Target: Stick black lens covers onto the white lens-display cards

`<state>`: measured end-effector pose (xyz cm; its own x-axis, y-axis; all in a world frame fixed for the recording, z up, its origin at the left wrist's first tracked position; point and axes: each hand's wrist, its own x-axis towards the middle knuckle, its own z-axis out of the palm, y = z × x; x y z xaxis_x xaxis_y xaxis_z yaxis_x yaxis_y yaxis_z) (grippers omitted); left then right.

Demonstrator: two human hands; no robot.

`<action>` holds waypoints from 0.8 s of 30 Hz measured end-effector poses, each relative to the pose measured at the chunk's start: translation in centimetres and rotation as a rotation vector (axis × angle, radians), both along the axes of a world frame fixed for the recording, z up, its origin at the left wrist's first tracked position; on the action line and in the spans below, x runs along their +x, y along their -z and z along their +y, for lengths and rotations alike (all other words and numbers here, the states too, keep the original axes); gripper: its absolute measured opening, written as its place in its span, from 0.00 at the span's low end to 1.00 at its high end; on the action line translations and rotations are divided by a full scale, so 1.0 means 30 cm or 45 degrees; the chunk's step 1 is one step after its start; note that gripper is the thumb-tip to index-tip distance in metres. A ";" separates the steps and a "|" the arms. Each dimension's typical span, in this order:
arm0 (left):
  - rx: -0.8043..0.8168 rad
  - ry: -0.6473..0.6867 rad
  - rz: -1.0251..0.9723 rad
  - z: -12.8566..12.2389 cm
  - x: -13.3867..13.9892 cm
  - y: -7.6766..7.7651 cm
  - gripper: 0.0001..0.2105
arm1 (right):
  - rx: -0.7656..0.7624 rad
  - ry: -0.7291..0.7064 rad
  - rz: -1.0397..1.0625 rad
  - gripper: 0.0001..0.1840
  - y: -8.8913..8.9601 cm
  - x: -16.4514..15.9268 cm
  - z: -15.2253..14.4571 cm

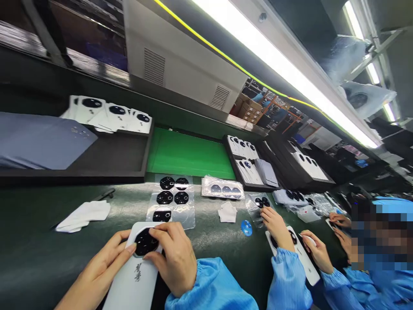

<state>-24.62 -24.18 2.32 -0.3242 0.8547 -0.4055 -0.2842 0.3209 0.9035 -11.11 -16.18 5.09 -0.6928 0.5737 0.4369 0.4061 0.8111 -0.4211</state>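
A long dark green counter point(38, 254) fills the view. At its far edge, at about eleven o'clock from the hands, sits a black tray point(106, 157) with a grey sheet point(38, 142) in it and white phone backs point(109, 114) leaning in a row. A bright green mat point(189, 155) lies at one o'clock beyond the hands.

Near the bottom edge lies a white phone back point(134, 282), flat on the counter, with a round black camera ring point(145, 242) at its top end. The left hand point(97, 271) comes in from seven o'clock. Its fingers point(124, 247) are stretched out, and the tips touch the left side of the ring. The right hand point(174, 254) comes in from five o'clock. Its fingers are curled down over the top and right side of the ring and press on it. So the ring sits between the two hands, pinched from both sides. Neither hand lifts the phone back.

At twelve o'clock, just past the ring, lies a clear plastic sheet point(171, 200) with more black rings on it. A folded white cloth point(84, 215) lies at ten o'clock. A smaller white cloth point(227, 212) lies at two o'clock, and a small blue disc point(246, 227) sits near it.

At three o'clock, another person's hand point(275, 224) rests on a second phone back.
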 end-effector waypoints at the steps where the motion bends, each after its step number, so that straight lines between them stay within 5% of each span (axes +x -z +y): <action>1: 0.018 0.003 0.003 0.002 -0.002 -0.009 0.31 | -0.015 -0.020 0.025 0.20 -0.001 0.001 0.003; 13: 0.137 0.021 0.131 -0.005 0.004 -0.095 0.24 | 0.014 -0.169 0.171 0.16 -0.002 0.000 0.036; 24: 0.154 -0.031 0.236 0.006 0.005 -0.075 0.22 | 0.226 -0.132 0.115 0.18 -0.018 -0.014 0.014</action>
